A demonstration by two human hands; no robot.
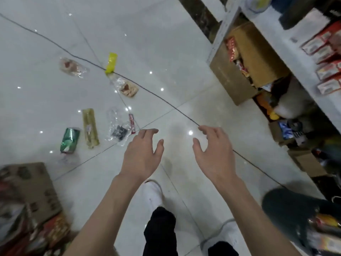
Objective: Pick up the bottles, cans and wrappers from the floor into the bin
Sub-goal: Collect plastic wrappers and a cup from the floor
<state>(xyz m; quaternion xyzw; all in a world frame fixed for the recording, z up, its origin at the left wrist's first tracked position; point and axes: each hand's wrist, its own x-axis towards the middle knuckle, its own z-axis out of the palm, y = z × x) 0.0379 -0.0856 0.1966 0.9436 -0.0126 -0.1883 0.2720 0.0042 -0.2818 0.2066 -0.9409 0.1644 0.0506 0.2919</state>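
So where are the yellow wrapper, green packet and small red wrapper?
yellow wrapper (111,62), head view, middle of its face
green packet (69,140), head view, middle of its body
small red wrapper (132,123), head view, its middle

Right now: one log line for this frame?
left hand: open, empty | right hand: open, empty | green wrapper, yellow wrapper: on floor | bin: right side, blurred

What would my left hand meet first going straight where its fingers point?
Likely only bare floor; the left hand points just right of the red wrapper, though depth is unclear.
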